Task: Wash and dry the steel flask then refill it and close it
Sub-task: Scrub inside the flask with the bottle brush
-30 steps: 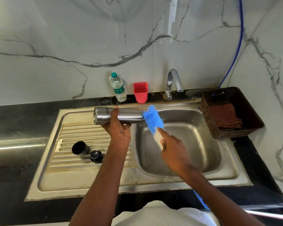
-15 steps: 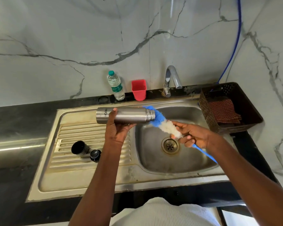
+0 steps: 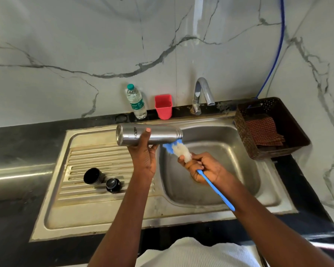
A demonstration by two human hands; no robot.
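Note:
My left hand (image 3: 144, 155) grips the steel flask (image 3: 162, 133) around its middle and holds it level over the sink, open mouth pointing right. My right hand (image 3: 204, 168) holds a bottle brush (image 3: 178, 149) with blue and white bristles and a long blue handle. The bristles touch the underside of the flask just left of its threaded neck. On the ribbed drainboard lie the flask's black cup lid (image 3: 93, 176) and its black stopper (image 3: 113, 185).
The sink basin (image 3: 239, 151) lies below the hands, with the tap (image 3: 201, 95) behind it. A water bottle (image 3: 136, 102) and a red cup (image 3: 163, 106) stand at the wall. A brown basket (image 3: 297, 132) holding a checked cloth (image 3: 263, 132) sits at the right.
The brush has moved from the flask's mouth down and left to the underside near its neck. My right hand shifted lower along with it. The flask stays level in my left hand.

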